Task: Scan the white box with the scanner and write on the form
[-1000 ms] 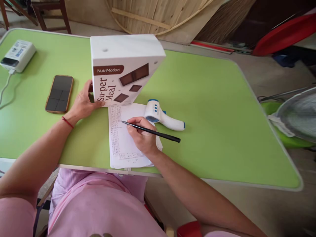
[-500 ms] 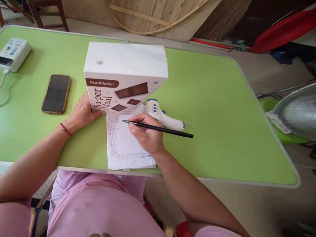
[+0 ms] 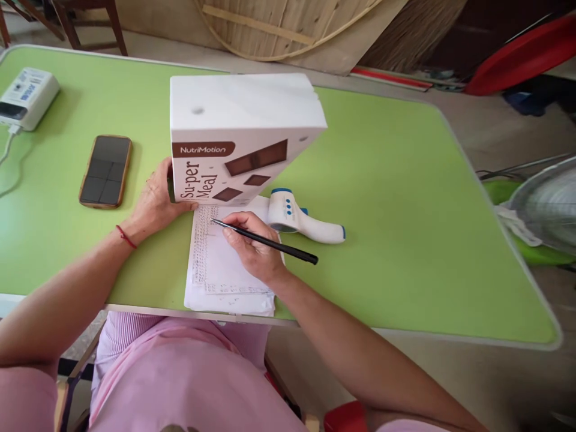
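Note:
A white NutriMotion box stands upright at the back edge of the writing paper. My left hand grips its lower left edge, thumb along the bottom front, the other fingers partly hidden behind it. In my right hand is a slim black pen, pinched near its tip, which points at the upper left of the sheet. The paper carries dense columns of small handwriting on its left side and lies in a stack near the table's front edge. Just beyond my right hand rests a white and blue infrared thermometer.
On the green table, a phone in a brown case lies left of the box. A white power bank with a plugged-in cable sits at the far left. A fan stands off the table's right side.
The box has shifted rightward with my left hand on it. My right hand and the pen tip have moved left, and the paper has slid slightly left and turned.

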Tool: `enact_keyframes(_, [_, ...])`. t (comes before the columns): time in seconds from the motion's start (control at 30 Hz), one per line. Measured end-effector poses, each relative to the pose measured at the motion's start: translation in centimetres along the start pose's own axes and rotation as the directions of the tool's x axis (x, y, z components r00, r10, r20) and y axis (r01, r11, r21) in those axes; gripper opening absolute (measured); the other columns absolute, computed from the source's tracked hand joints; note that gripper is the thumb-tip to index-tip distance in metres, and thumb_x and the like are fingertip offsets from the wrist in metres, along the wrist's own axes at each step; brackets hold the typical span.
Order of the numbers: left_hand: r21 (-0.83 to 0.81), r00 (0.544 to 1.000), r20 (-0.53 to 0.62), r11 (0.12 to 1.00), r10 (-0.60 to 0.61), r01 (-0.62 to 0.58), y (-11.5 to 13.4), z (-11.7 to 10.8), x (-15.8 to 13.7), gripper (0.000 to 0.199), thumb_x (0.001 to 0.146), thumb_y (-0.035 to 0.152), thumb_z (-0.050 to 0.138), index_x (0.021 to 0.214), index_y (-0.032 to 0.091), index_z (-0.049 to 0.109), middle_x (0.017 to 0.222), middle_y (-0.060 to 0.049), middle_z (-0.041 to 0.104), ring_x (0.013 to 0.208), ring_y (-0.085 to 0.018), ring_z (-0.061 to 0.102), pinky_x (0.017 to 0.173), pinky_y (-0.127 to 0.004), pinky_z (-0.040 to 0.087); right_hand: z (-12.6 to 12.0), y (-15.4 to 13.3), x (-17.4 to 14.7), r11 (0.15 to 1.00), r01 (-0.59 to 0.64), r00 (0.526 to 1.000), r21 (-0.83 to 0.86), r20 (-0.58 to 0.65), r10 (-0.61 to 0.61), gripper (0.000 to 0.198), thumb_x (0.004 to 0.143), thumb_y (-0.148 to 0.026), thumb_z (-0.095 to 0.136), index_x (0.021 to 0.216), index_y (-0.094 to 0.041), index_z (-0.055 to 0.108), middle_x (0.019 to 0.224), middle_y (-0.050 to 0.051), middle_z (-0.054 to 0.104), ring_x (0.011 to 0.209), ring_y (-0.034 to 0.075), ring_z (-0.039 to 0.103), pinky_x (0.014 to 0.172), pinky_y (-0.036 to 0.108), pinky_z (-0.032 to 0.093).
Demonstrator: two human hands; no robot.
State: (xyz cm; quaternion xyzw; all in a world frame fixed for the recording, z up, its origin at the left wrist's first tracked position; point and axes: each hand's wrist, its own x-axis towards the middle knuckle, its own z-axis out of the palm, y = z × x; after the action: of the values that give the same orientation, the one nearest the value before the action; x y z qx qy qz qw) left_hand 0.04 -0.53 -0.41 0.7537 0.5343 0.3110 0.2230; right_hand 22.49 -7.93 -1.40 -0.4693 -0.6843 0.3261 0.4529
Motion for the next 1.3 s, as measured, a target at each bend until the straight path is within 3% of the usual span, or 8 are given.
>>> enact_keyframes(0.2, [0.213,0.999,0.049,0.977,0.001,-0.012,0.3,-0.2,-0.1,0.065,0.069,0.029,0.081,0.127,0.021,0.051,0.135,-0.013,0.062,0.130,-0.038,0.054,0.111,-0.053,0.043,0.3,-0.3,-0.2,0.999,-0.037,0.988,0.000,-0.149,0.037,0.003,0.082,-0.025,0.063,0.082,-0.022,0.061,0.063,-0.004,0.064,0.048,0.010,0.053,0.045,0.022,0.041])
enact_keyframes(0.4, [0.206,0.997,0.076,0.978,0.000,-0.016,0.4,-0.5,-0.1,0.060,0.074,0.031,0.078,0.127,0.022,0.052,0.138,-0.012,0.062,0.132,-0.036,0.054,0.112,-0.051,0.042,0.7,0.3,-0.2,0.999,-0.008,0.996,-0.036,-0.095,0.004,0.005,0.083,-0.026,0.064,0.080,-0.022,0.064,0.063,-0.003,0.067,0.050,0.011,0.056,0.048,0.023,0.046])
enact_keyframes(0.5, [0.250,0.996,0.084,0.968,-0.028,0.006,0.8,-0.4,-0.4,0.072,0.071,0.038,0.081,0.133,0.019,0.049,0.141,-0.016,0.059,0.136,-0.038,0.051,0.117,-0.054,0.035,0.6,0.4,-0.3,0.999,-0.003,0.998,-0.050,-0.063,0.000,0.005,0.085,-0.027,0.064,0.083,-0.022,0.066,0.068,-0.002,0.069,0.053,0.012,0.059,0.051,0.024,0.049])
enact_keyframes(0.63, [0.323,0.993,0.080,0.945,-0.083,0.053,1.3,0.2,-0.8,0.106,0.056,0.058,0.088,0.143,0.017,0.042,0.148,-0.022,0.051,0.144,-0.046,0.040,0.123,-0.064,0.018,0.6,0.4,-0.3,0.997,-0.008,0.999,-0.080,-0.053,0.004,0.006,0.085,-0.027,0.064,0.083,-0.022,0.066,0.071,0.000,0.072,0.055,0.013,0.060,0.054,0.025,0.051])
enact_keyframes(0.73, [0.346,0.994,0.051,0.936,-0.093,0.070,1.3,0.5,-0.9,0.118,0.048,0.063,0.090,0.146,0.022,0.040,0.151,-0.022,0.048,0.143,-0.048,0.038,0.122,-0.068,0.015,0.6,0.3,-0.3,0.993,-0.016,0.999,-0.121,-0.033,0.012,0.007,0.086,-0.028,0.063,0.083,-0.023,0.066,0.071,0.000,0.072,0.056,0.013,0.061,0.056,0.025,0.052])
enact_keyframes(1.3, [0.356,0.989,0.071,0.930,-0.129,0.096,1.7,0.4,-0.8,0.119,0.048,0.063,0.089,0.147,0.019,0.039,0.153,-0.024,0.044,0.145,-0.051,0.034,0.122,-0.069,0.011,0.7,0.4,-0.3,0.993,-0.010,0.999,-0.120,-0.031,0.006,0.005,0.085,-0.027,0.063,0.082,-0.023,0.064,0.068,-0.001,0.070,0.054,0.013,0.060,0.055,0.025,0.052])
